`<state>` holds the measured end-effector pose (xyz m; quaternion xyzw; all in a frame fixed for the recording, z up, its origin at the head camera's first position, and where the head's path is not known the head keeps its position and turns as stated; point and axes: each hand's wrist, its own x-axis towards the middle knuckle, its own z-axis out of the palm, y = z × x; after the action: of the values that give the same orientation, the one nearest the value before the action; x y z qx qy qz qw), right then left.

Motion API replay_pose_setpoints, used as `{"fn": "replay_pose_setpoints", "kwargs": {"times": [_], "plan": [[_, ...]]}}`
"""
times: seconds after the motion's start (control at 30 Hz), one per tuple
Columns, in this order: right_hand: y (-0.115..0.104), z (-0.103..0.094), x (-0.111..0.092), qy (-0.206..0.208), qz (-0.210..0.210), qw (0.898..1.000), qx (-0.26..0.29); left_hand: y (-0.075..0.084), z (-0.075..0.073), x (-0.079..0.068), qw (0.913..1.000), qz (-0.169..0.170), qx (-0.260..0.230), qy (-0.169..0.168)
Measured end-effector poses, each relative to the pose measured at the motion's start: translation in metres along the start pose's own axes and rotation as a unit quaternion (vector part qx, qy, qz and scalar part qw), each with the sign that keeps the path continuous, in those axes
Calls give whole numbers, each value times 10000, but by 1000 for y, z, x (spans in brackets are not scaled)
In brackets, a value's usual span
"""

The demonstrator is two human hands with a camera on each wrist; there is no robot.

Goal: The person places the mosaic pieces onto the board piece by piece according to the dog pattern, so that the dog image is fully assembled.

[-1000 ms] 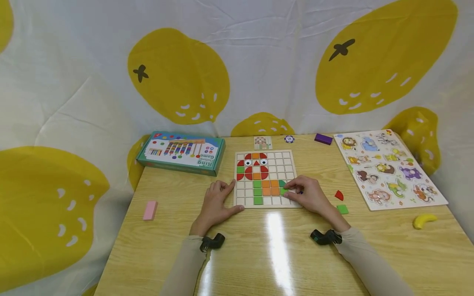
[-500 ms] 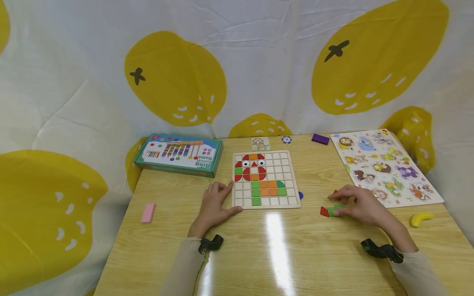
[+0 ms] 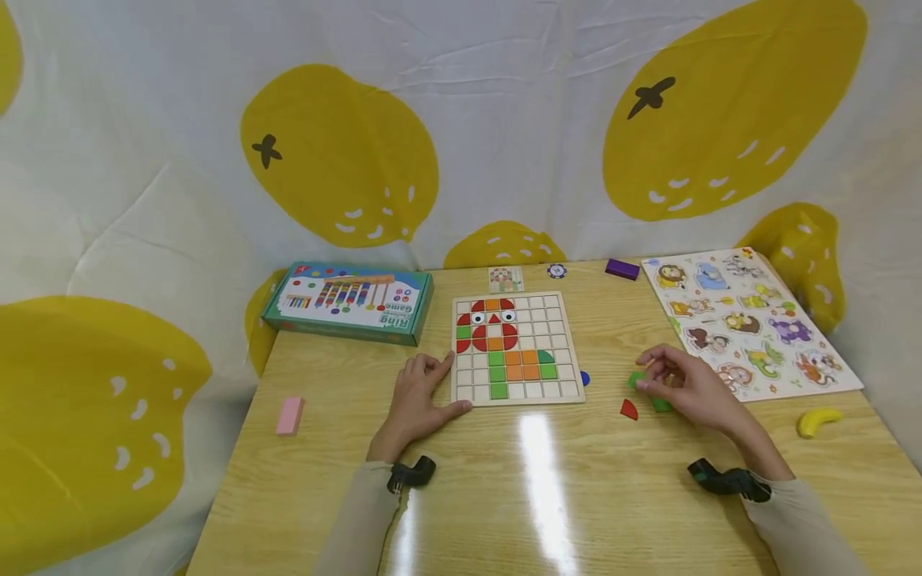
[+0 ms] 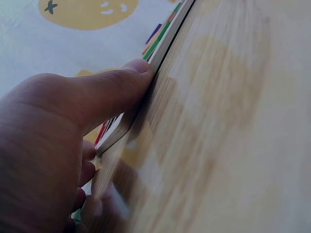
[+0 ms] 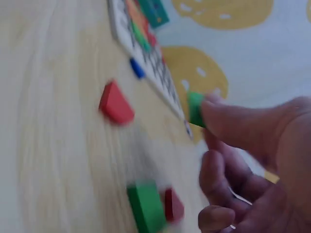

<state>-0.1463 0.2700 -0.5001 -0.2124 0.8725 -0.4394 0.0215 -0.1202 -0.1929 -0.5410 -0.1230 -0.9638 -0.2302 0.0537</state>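
My left hand [image 3: 418, 400] rests at the near left corner of a wooden grid board [image 3: 569, 392]; its straight thumb [image 4: 114, 90] touches the front edge. Red, orange and green tiles on the board form a figure with two round eyes. Right of the board, my right hand [image 3: 691, 392] pinches a small green tile [image 5: 196, 109] between thumb and fingers, raised off the table. Beneath and beside that hand lie a red quarter-round piece [image 3: 629, 410], a green tile [image 5: 146, 206] and another red piece [image 5: 174, 206]. The hand hides part of these in the head view.
A blue piece [image 3: 586, 378] touches the board's right edge. Behind stand a picture card [image 3: 507, 279], a poker chip [image 3: 557, 271] and a purple block [image 3: 623, 269]. A game box [image 3: 349, 302], pink block [image 3: 290, 416], animal puzzle [image 3: 756, 320] and toy banana [image 3: 818, 422] lie around.
My right hand has left the tiles at the board's right side, reached the loose pieces and lifted a green tile. The left hand stays at the corner.
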Motion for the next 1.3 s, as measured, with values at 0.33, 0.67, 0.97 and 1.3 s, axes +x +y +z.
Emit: {"fn": "replay_pose_setpoints", "kwargs": {"times": [0.33,0.67,0.97,1.3], "plan": [[-22,52,42,-171,-145,9937,1103,4,-2,3,10000,27,-48,-33],[-32,92,50,182,-396,9985,-334,6,-3,5,10000,52,-14,3],[-34,93,49,160,-451,9984,-290,2,-2,2,10000,48,-37,39],[-26,56,36,384,-714,9952,-557,0,-2,0,10000,35,-73,9]]}}
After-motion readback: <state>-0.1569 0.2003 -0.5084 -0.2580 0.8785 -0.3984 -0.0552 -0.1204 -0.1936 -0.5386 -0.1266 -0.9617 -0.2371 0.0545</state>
